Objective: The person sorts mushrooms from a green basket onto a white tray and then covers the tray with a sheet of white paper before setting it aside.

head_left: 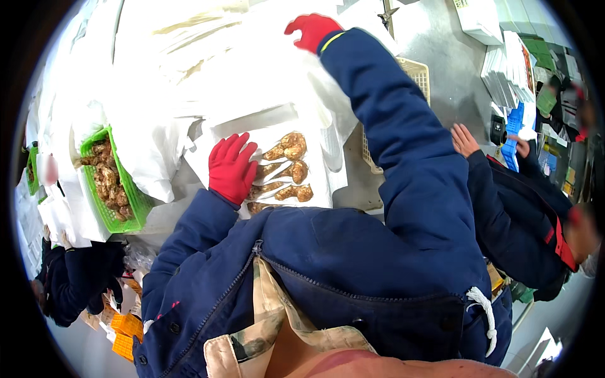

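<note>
In front of me is a white box (323, 183) lined with white paper, with several brown-and-cream mushrooms (294, 146) lying in it one above another. My left hand (232, 169), in a red glove, lies at the box's left side beside the mushrooms. Its fingers are stretched out and it holds nothing. Reaching to the far side, my right hand (312, 33), also red-gloved, is over bright white sheets (258, 69). Its fingers are bent and apart, and nothing shows between them; glare blurs the sheets below it.
A green basket (144, 214) of brown mushrooms (110, 179) stands to the left. Cream plastic baskets (416, 74) are under my right arm. Stacked white boxes (501, 75) stand at the far right. One co-worker's hand (465, 140) rests on the metal table (441, 57); another person is at lower left.
</note>
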Demonstrator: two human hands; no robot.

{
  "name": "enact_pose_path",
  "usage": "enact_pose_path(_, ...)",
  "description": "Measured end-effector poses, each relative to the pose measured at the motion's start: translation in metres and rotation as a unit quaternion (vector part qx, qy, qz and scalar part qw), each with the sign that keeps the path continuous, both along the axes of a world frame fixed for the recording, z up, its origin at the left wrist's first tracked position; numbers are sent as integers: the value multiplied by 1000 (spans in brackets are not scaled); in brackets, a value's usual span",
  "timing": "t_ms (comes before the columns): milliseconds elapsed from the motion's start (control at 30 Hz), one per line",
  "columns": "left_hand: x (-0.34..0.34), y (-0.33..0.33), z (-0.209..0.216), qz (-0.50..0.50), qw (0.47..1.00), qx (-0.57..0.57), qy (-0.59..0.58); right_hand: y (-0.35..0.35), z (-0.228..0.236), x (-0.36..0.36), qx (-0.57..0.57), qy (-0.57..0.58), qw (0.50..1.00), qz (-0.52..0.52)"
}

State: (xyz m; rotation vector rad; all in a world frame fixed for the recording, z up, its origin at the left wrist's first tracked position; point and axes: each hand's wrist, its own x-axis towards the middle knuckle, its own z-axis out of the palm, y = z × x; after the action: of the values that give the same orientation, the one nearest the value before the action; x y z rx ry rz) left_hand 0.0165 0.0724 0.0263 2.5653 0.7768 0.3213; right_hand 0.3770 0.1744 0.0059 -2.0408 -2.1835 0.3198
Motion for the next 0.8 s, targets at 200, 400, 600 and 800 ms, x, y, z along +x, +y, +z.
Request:
enact_pose_path(200, 1, 1, 0, -2, 1000, 6, -17, -16, -52, -14, -99, -132, 986, 4)
enact_pose_path(400, 8, 0, 1, -8, 999, -8, -42, 27, -5, 57, 151, 64, 983, -77)
enact_pose_path(600, -19, 5, 11, 56, 993, -57, -82, 51, 163, -30, 459, 72, 879, -105)
enact_pose_path(800, 17, 27, 57, 51, 645, -661, -381, -44, 138, -104, 385, 54, 915, 105)
